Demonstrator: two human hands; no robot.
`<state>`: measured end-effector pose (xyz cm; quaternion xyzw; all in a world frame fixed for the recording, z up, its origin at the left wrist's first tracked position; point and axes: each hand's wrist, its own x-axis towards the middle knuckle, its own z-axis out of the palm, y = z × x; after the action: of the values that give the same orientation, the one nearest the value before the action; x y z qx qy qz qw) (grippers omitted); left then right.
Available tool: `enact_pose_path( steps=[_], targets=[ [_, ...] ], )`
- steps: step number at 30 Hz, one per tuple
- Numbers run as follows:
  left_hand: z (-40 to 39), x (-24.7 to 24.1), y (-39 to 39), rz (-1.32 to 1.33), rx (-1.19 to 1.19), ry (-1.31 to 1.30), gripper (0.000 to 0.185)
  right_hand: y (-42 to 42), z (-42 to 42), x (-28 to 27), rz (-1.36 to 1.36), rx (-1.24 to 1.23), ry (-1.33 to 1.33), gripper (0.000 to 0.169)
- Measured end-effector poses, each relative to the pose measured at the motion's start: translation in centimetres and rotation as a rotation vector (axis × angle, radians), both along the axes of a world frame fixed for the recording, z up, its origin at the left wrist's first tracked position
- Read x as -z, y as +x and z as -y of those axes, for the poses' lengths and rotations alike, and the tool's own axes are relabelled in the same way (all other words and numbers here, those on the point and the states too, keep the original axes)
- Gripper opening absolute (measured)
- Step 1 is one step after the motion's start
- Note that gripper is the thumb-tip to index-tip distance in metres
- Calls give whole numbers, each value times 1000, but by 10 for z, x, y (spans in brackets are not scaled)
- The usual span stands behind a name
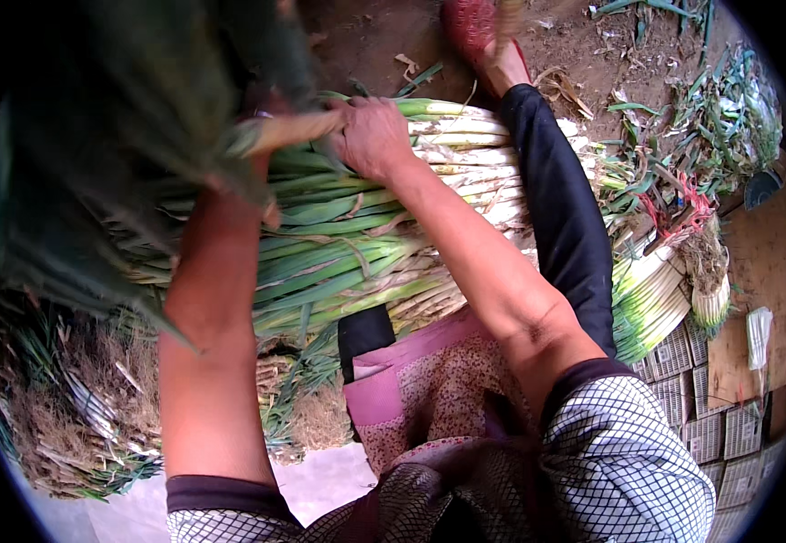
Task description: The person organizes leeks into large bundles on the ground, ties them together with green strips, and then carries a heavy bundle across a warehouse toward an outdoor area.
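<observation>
A thick layer of long green onions [338,203] lies across in front of me, green leaves to the left and white stems to the right. My right hand [374,136] rests over the far side of this layer, its fingers curled around the end of a pale, blurred strip of leaf or stalk [298,130]. My left hand [264,112] is mostly hidden behind a large blurred mass of dark green leaves [155,88] at the upper left, so its grip is unclear. Soil marks show on the white stems [467,163].
Rooted onion bundles [87,400] lie at lower left. Trimmed onions [651,298] and red twine [688,207] sit to the right, near a brown board [759,271] and patterned blocks [718,427]. My dark-trousered leg [562,210] crosses the onions. Leaf scraps [718,115] litter the soil.
</observation>
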<state>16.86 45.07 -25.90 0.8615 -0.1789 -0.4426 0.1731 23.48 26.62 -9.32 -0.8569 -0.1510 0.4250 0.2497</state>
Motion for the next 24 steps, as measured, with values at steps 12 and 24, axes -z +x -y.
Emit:
enact_pose_path(
  steps=[12,24],
  targets=[
    [13,-48,-54,-30,-572,16,34,-30,35,-23,171,298,156,36],
    [62,-157,48,426,-438,-446,14,-35,66,-58,108,54,-207,26]
  ],
)
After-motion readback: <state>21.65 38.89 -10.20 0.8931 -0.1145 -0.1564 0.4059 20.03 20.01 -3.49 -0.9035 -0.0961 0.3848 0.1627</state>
